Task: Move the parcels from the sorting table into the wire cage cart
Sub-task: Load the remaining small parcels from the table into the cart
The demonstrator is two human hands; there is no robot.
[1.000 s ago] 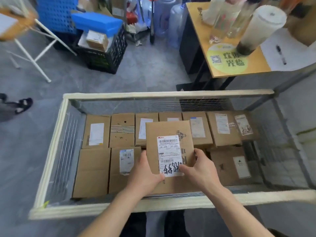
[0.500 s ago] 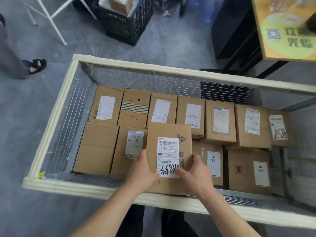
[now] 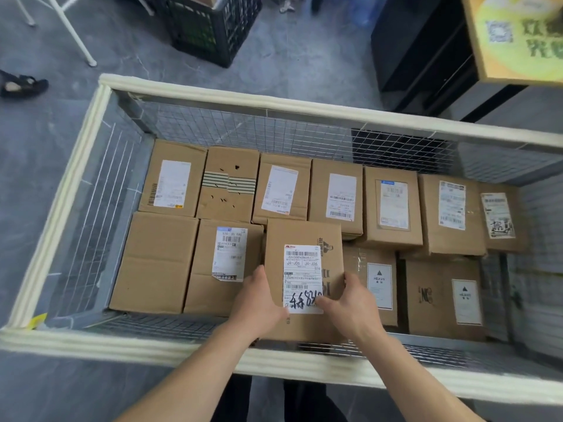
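Observation:
A brown cardboard parcel (image 3: pixel 304 236) with a white shipping label and black handwriting sits low inside the wire cage cart (image 3: pixel 213 95), in the near row. My left hand (image 3: pixel 256 303) grips its left edge and my right hand (image 3: pixel 350 303) grips its right edge, thumbs on the label. Several other cardboard parcels (image 3: pixel 228 184) lie in two rows on the cart floor around it. The held parcel stands slightly higher than its neighbours.
The cart has cream padded rims and wire mesh walls. A black plastic crate (image 3: pixel 207 25) stands on the grey floor beyond it, with white stand legs (image 3: pixel 76 35) to the left. A yellow-topped table (image 3: pixel 518 38) is at top right. A person's sandalled foot (image 3: pixel 23 85) shows at left.
The parcel has gone down into the cart's near row between its neighbours, with both hands still on it. The camera has tilted down and closer to the cart.

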